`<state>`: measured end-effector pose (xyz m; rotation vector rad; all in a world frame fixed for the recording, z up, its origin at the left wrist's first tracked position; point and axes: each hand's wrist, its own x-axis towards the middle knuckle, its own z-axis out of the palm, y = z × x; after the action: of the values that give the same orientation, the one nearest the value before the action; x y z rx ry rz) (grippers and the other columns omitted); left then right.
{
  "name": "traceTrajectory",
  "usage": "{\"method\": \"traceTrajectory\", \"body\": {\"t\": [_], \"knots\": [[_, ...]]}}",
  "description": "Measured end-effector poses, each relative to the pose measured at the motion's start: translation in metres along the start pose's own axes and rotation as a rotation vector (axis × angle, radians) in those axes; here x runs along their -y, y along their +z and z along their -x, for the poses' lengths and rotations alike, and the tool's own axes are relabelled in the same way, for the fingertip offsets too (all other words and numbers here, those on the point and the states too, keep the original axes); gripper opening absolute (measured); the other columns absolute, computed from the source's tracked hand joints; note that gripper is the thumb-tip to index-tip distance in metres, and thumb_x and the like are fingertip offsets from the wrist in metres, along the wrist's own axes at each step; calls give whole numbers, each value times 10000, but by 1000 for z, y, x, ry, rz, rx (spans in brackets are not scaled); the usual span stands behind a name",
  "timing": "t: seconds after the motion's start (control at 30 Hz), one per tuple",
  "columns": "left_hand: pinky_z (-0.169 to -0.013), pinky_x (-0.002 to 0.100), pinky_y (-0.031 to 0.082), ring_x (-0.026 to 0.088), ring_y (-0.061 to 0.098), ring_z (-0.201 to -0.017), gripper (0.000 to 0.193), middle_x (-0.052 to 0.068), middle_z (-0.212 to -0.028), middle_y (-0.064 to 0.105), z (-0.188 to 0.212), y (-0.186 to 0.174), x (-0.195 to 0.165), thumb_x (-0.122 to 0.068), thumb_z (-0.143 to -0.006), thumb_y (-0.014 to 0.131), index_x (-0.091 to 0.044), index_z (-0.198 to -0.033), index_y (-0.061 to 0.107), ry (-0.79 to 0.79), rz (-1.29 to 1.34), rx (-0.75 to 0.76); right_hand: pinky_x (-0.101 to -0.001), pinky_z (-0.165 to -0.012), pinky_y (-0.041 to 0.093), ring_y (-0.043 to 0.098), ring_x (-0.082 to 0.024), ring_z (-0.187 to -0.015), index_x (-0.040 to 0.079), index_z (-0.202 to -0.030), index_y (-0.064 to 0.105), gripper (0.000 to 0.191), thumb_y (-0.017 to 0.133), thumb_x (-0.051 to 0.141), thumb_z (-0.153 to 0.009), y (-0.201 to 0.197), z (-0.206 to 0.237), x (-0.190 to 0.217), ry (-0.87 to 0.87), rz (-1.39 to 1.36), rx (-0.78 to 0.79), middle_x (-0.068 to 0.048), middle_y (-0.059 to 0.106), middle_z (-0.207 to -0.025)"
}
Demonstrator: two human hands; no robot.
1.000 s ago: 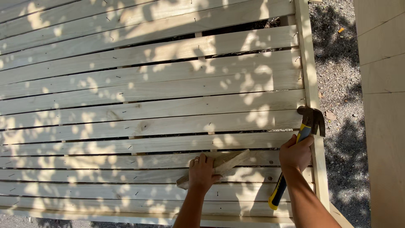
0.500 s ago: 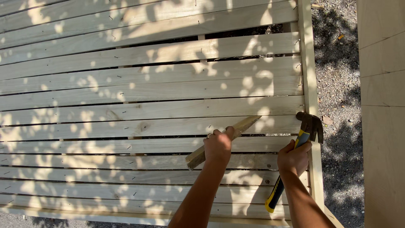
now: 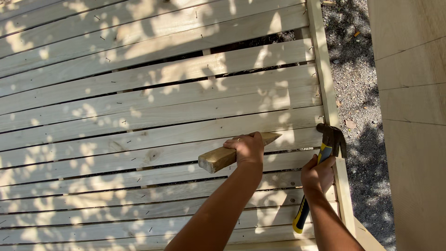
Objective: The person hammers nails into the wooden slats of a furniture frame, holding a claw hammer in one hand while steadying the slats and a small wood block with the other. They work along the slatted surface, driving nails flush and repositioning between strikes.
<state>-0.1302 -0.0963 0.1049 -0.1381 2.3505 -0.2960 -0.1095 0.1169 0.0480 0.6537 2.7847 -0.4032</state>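
Sunlight and leaf shadow dapple a slatted wooden panel [image 3: 139,107] of pale boards, laid flat and filling most of the head view. Left hand [image 3: 246,148] is wrapped shut around a wooden wedge [image 3: 223,155], a short block with 1 squared end toward the left and a tapered point toward the right; the wedge lies across the slats, tilted slightly, its tip near the panel's right side. Right hand [image 3: 318,173] is clenched on the yellow and black handle of a claw hammer [image 3: 325,153], gripping close below the dark steel head. That head sits against the side rail [image 3: 325,88] of the panel, just right of the wedge's tip but not touching it. Gravel ground [image 3: 357,83] runs along the right of the rail, and a second stack of pale boards [image 3: 413,116] fills the far right edge
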Motion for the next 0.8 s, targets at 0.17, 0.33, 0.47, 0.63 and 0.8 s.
{"method": "traceTrajectory", "body": {"t": [0.17, 0.33, 0.47, 0.63, 0.8], "knots": [[-671, 692, 596, 646, 683, -911, 573, 423, -1084, 661, -1, 38, -57, -89, -804, 784, 25, -1251, 445, -127, -161, -91, -553, -669, 557, 686, -493, -775, -11, -1148, 421, 377, 573, 328, -1083, -9, 1, 5, 51, -43, 58, -301, 685, -861], [-595, 596, 653, 595, 744, -858, 522, 405, -1027, 683, 7, 20, -76, -113, -860, 754, 120, -1246, 491, -179, -323, -93, -491, -622, 534, 688, -384, -679, 2, -1095, 553, 318, 634, 298, -1016, -40, -2, 2, -6, -310, 108, -218, 680, -803], [-598, 496, 637, 503, 729, -860, 867, 357, -1027, 676, 14, -46, -39, -176, -695, 914, 116, -1329, 399, 78, -334, 153, -455, -629, 521, 683, -325, -660, 8, -1084, 617, 307, 657, 302, -1006, -58, 5, -1, 50, -335, 202, -181, 684, -777], [-713, 556, 623, 524, 713, -976, 740, 215, -1209, 536, 27, -95, 20, -270, -735, 840, 110, -1299, 548, 322, -196, 235, -479, -668, 529, 682, -361, -734, 0, -1074, 634, 275, 635, 274, -1049, -45, 20, -4, -187, -353, 103, -184, 681, -855], [-649, 603, 658, 564, 713, -941, 665, 178, -1207, 518, 30, -95, 26, -132, -750, 851, 98, -1309, 573, 250, -245, 147, -521, -667, 562, 714, -417, -718, -27, -1099, 541, 325, 604, 287, -1043, -24, 20, -22, -114, -265, 217, -220, 677, -829]]}}
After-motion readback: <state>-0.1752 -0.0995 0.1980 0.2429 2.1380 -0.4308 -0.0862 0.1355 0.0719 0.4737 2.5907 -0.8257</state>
